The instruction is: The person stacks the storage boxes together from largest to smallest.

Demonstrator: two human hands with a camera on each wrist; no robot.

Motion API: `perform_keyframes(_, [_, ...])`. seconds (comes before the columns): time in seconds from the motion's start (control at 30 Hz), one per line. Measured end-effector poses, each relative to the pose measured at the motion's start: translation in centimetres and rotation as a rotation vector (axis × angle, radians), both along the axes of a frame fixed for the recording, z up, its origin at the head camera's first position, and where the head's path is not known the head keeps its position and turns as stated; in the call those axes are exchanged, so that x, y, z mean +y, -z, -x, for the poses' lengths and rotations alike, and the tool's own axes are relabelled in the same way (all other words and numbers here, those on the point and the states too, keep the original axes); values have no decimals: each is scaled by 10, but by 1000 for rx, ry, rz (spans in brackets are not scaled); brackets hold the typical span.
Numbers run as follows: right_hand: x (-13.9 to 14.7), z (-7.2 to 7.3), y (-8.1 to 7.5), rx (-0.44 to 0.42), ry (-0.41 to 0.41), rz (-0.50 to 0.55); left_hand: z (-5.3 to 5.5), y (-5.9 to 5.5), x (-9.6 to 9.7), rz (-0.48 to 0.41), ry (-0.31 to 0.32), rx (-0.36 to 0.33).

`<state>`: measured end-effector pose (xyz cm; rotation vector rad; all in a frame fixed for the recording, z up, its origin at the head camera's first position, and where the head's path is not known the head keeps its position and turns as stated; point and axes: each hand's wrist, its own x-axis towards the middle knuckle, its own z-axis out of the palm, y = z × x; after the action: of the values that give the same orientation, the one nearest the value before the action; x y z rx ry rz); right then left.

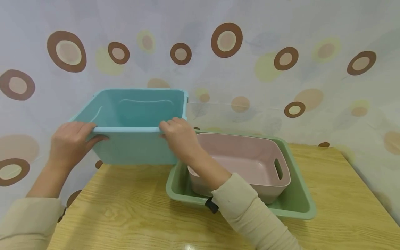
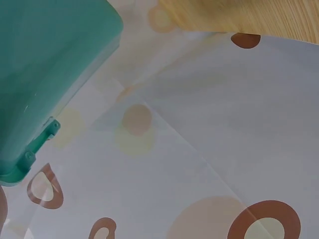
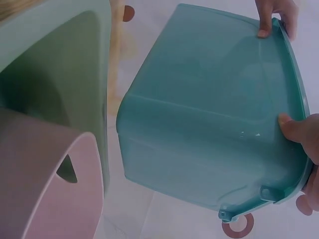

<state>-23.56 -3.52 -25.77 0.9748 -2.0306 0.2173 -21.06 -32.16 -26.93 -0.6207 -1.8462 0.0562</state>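
Observation:
Both hands hold a light blue plastic bin [image 1: 137,146] in the air above the left part of the table. My left hand [image 1: 69,140] grips the near rim at its left corner, thumb under the lip. At the right end of that rim, my right hand [image 1: 181,137] curls its fingers over the edge. In the right wrist view the bin [image 3: 199,114] shows its outer side, with the right thumb pressed on the wall and the left hand [image 3: 279,15] at the far corner. The left wrist view catches only the bin's side [image 2: 50,64].
A green basin [image 1: 301,194] stands on the wooden table [image 1: 125,215], right of the blue bin. Inside it sits a pink bin [image 1: 240,144] with an oval handle hole. My right forearm crosses over both. Behind hangs a white sheet [image 1: 200,76] with round patterns.

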Motion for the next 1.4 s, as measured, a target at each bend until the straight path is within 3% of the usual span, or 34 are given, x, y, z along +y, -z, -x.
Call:
perform_keyframes(0.57, [33,-5,-6,-68,-46,43,8,-7,27,12,79,34])
perform_keyframes(1.23, [70,-6,-9,-83,-39,69,14,-15,61,31,114,95])
perform_keyframes(1.4, [77,-7,-8,-82,-44,67,14,-14,66,53,109,72])
